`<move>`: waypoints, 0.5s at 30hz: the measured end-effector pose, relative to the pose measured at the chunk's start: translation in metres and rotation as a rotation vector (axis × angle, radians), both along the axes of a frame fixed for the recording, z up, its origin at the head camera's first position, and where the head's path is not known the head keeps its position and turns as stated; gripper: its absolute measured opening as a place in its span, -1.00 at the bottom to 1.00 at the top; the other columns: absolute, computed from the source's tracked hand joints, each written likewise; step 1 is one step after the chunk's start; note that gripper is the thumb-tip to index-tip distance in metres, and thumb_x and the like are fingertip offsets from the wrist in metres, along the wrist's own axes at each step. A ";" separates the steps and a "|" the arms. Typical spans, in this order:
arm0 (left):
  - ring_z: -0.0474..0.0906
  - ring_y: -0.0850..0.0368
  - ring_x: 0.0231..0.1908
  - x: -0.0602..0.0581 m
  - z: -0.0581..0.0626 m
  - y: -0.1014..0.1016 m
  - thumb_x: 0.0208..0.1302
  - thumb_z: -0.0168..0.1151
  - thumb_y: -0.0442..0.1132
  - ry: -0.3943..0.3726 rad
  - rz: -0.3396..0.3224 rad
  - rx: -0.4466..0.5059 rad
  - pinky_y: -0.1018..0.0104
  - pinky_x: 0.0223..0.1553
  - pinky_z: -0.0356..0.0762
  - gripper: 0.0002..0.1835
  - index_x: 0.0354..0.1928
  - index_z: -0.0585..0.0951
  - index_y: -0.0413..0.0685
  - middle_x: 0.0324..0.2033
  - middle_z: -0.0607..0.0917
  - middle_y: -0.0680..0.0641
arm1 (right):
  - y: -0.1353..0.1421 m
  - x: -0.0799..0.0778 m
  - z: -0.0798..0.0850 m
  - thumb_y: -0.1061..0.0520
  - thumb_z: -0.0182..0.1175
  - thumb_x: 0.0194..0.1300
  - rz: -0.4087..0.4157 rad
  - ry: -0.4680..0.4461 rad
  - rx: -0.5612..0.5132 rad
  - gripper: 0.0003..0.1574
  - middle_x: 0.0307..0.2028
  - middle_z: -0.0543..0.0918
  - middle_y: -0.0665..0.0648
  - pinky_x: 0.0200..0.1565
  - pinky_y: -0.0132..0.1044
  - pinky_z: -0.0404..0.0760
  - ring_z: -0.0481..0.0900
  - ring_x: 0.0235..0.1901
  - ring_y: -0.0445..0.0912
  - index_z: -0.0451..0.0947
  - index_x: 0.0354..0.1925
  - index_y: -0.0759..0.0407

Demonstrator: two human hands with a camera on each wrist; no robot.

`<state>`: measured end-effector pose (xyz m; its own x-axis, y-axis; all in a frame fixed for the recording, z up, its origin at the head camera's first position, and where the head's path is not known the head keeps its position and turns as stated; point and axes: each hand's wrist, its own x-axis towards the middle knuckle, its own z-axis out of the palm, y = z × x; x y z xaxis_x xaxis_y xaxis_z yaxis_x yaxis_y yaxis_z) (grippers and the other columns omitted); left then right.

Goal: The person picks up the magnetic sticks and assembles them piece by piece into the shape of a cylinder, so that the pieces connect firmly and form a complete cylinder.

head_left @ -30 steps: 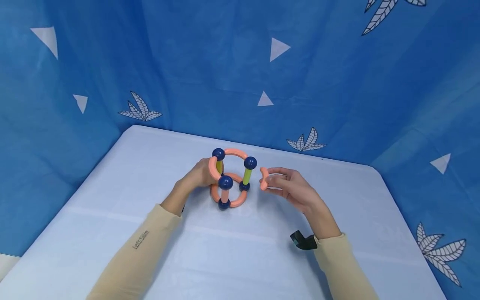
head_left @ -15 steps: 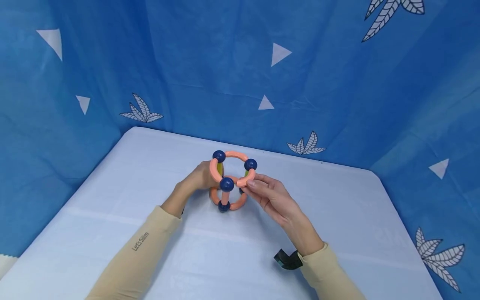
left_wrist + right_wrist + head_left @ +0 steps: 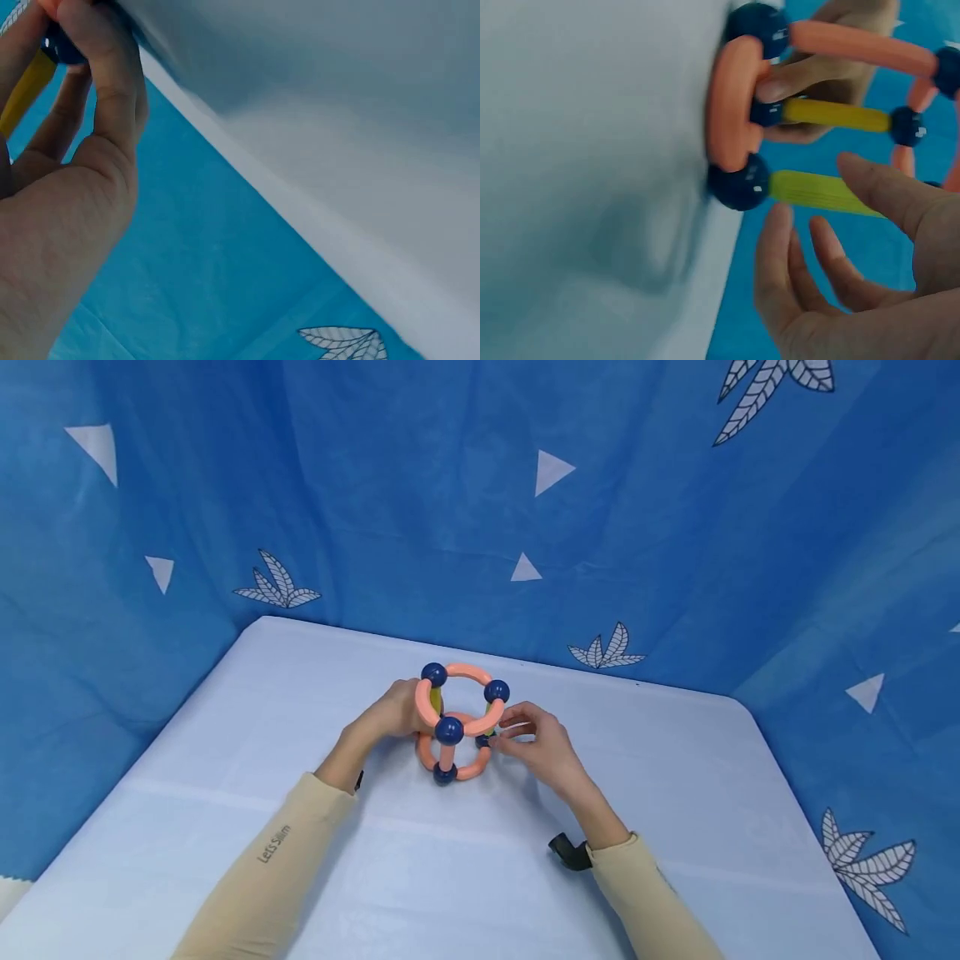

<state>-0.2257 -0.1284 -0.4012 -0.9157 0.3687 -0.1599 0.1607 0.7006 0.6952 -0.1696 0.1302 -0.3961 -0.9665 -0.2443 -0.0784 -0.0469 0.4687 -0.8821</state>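
A ball-and-stick toy frame (image 3: 449, 731) stands on the table, two rings of salmon curved sticks and dark blue balls joined by uprights. The front upright (image 3: 447, 757) is salmon; the right wrist view shows a yellow stick (image 3: 840, 114) and a lime-green stick (image 3: 810, 189). My left hand (image 3: 397, 708) holds the frame low on its far left side, thumb and fingers around a bottom ball (image 3: 64, 45). On the right, my right hand (image 3: 546, 750) holds nothing, its fingers spread beside the green upright. I cannot tell whether a fingertip touches it.
The white table (image 3: 420, 877) extends around the frame, its far edge close behind. A blue curtain (image 3: 420, 510) with white triangles and leaf prints hangs at the back and sides. A black strap end (image 3: 570, 852) sticks out from the right wrist.
My right hand brought a salmon curved stick left to the top ring, where it now bridges the front and right balls. The fingers have since let go and drawn slightly away.
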 end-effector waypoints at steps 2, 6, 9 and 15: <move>0.46 0.06 -0.45 0.000 -0.003 -0.001 0.21 0.49 -0.06 0.025 0.003 -0.001 0.29 -0.38 0.37 -0.74 -0.23 0.68 -0.06 -0.51 0.57 -0.01 | -0.007 -0.009 -0.008 0.15 0.45 0.35 0.007 0.071 0.102 -0.49 0.13 0.70 0.17 0.10 -0.02 0.73 0.68 0.14 0.06 0.61 0.23 0.12; 0.45 0.07 -0.45 0.003 -0.004 0.001 0.25 0.49 -0.17 0.052 0.006 0.031 0.29 -0.35 0.37 -0.79 -0.22 0.68 -0.12 -0.52 0.56 -0.01 | -0.018 -0.021 -0.016 0.13 0.43 0.38 0.007 0.149 0.217 -0.67 0.00 0.80 0.16 0.11 0.01 0.72 0.73 0.11 0.08 0.71 0.09 0.13; 0.49 0.07 -0.39 0.005 -0.001 0.001 0.24 0.52 -0.29 0.070 0.010 0.068 0.26 -0.29 0.42 -0.84 -0.28 0.67 -0.11 -0.46 0.63 -0.03 | -0.019 -0.023 -0.018 0.11 0.45 0.37 -0.027 0.169 0.295 -0.79 -0.10 0.83 0.15 0.10 0.04 0.71 0.75 0.06 0.08 0.75 -0.06 0.14; 0.60 0.07 -0.32 0.002 0.002 0.004 0.27 0.49 -0.34 0.124 0.015 0.093 0.26 -0.28 0.54 -0.90 -0.27 0.70 -0.08 -0.35 0.75 -0.06 | -0.013 -0.028 -0.018 0.12 0.48 0.34 -0.070 0.212 0.343 -0.78 -0.12 0.85 0.18 0.20 0.13 0.62 0.75 0.07 0.12 0.77 -0.07 0.17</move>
<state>-0.2236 -0.1241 -0.3989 -0.9319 0.3624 -0.0112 0.2389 0.6370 0.7329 -0.1972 0.1173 -0.4139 -0.9833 -0.1719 0.0591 -0.1688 0.7428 -0.6479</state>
